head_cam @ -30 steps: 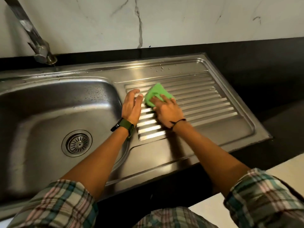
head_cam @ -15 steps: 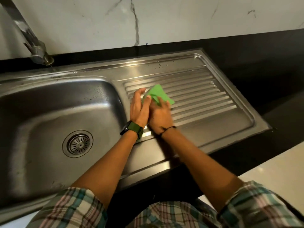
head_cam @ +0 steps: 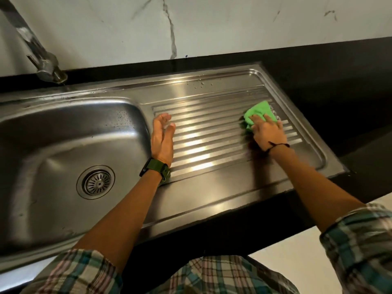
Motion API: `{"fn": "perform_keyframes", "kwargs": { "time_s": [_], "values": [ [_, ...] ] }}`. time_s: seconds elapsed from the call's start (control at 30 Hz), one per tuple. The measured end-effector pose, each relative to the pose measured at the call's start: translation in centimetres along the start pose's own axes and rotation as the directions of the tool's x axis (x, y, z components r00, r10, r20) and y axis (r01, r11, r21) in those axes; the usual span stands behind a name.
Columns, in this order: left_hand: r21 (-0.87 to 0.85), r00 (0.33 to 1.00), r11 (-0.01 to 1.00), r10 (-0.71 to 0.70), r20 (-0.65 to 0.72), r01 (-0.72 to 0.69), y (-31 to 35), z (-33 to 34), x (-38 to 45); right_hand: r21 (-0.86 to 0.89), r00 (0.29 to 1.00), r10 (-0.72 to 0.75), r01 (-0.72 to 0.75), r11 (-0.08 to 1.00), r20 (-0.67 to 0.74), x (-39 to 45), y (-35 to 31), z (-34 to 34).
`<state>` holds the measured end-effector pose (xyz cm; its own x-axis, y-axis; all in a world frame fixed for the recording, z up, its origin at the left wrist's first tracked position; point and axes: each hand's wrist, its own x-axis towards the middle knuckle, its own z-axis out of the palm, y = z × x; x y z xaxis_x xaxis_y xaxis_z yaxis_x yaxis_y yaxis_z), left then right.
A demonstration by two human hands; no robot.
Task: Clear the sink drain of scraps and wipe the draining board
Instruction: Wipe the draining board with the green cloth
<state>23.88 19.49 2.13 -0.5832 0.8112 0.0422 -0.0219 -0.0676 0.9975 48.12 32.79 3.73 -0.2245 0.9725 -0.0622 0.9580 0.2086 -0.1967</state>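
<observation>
Nearest, two checked sleeves (head_cam: 80, 272) frame bare forearms reaching over the steel sink. Left of centre, the drain (head_cam: 95, 182) sits in the bowl (head_cam: 53, 134), its slotted strainer showing no scraps that I can make out. Beside the bowl, the left hand (head_cam: 162, 137) stands on edge at the ribbed draining board's (head_cam: 212, 145) near-left end, fingers straight and close together, a green watch (head_cam: 156, 167) on the wrist. Farther right, the right hand (head_cam: 268, 132) presses a green cloth (head_cam: 259, 114) flat on the ribs near the board's far right edge, fingers slightly spread over it. Water drops (head_cam: 199, 83) bead behind the ribs. At the back left, the tap (head_cam: 40, 58) rises before the marble wall (head_cam: 212, 24).
</observation>
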Motion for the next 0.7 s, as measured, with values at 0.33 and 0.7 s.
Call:
{"fn": "perform_keyframes", "kwargs": {
  "time_s": [0.33,0.7],
  "values": [
    [0.032,0.997,0.997,-0.071,-0.025,0.072,0.6,0.3,0.3,0.112,0.843,-0.537,0.53,0.841,0.041,-7.6,-17.3,4.7],
    [0.411,0.951,0.89,0.075,0.3,-0.199,2.7,9.8,-1.3,-0.078,0.991,-0.127,0.124,0.989,-0.033,1.8,5.6,-0.2]
  ]
}}
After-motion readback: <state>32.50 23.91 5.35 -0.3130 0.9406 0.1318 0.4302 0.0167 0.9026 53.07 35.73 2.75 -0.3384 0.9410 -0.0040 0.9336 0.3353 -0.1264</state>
